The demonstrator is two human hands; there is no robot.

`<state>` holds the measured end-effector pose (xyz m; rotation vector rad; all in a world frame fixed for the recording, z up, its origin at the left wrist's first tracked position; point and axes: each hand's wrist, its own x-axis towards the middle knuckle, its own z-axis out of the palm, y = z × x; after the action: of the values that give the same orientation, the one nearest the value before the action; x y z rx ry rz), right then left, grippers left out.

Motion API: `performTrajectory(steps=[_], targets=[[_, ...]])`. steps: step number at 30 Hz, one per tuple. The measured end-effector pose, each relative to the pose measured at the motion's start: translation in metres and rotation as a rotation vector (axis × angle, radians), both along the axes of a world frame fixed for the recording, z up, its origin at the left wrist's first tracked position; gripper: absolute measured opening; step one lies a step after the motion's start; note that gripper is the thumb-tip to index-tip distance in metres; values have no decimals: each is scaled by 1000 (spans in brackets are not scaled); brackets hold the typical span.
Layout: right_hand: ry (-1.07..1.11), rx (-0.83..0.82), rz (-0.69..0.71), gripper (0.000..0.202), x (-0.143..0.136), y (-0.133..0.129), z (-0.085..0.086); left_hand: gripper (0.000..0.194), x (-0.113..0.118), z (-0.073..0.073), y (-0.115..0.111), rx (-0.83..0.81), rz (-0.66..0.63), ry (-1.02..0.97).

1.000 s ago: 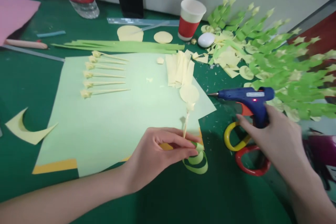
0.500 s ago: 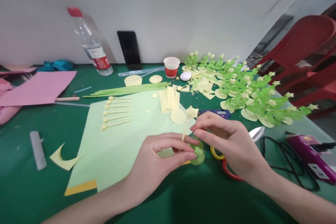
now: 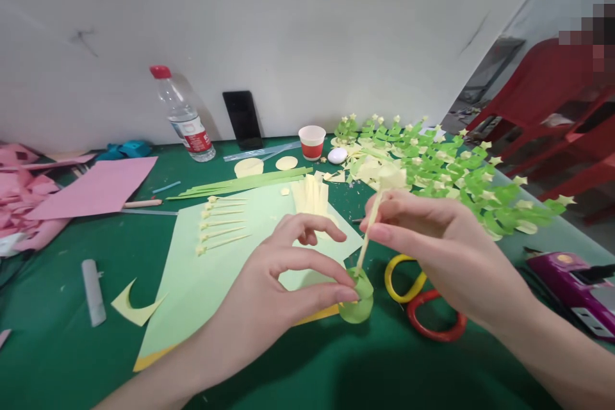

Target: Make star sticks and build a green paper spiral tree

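My left hand (image 3: 283,282) pinches a curled green paper strip (image 3: 358,307) between thumb and forefinger, its other fingers lifted. Between thumb and fingers my right hand (image 3: 432,237) grips a pale yellow paper stem (image 3: 366,246), whose blurred star-shaped top (image 3: 391,176) rises above the fingertips. The stem's lower end meets the green curl; whether it is fixed there I cannot tell. Under the left hand lies a light green paper sheet (image 3: 182,269). On it rest several star-tipped stems (image 3: 223,230) in a row and a stack of pale yellow strips (image 3: 310,194).
Scissors (image 3: 439,333) with yellow and red handles lie beside my right hand. Finished paper plants (image 3: 461,173) crowd the back right. A purple power strip (image 3: 571,288) sits at the right. A bottle (image 3: 192,134), a phone (image 3: 243,118) and a paper cup (image 3: 312,144) stand along the wall.
My right hand has taken hold of the yellow stem, which now leans to the right. My left hand's grip has shifted to the green curl, lower down. The view has tilted up slightly.
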<state>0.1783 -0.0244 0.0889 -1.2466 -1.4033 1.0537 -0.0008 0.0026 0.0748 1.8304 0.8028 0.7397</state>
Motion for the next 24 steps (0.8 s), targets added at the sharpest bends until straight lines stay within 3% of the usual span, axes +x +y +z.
performTrajectory(steps=[9, 16, 24], targets=[[-33, -121, 130, 15, -3, -3, -2, 10, -3, 9, 9, 39, -12, -20], [-101, -126, 168, 12, -4, -3, -6, 11, -9, 14, 14, 119, -77, 29], [-78, -217, 200, 14, -6, 1, -9, 13, -14, 16, 19, 188, -33, 41]])
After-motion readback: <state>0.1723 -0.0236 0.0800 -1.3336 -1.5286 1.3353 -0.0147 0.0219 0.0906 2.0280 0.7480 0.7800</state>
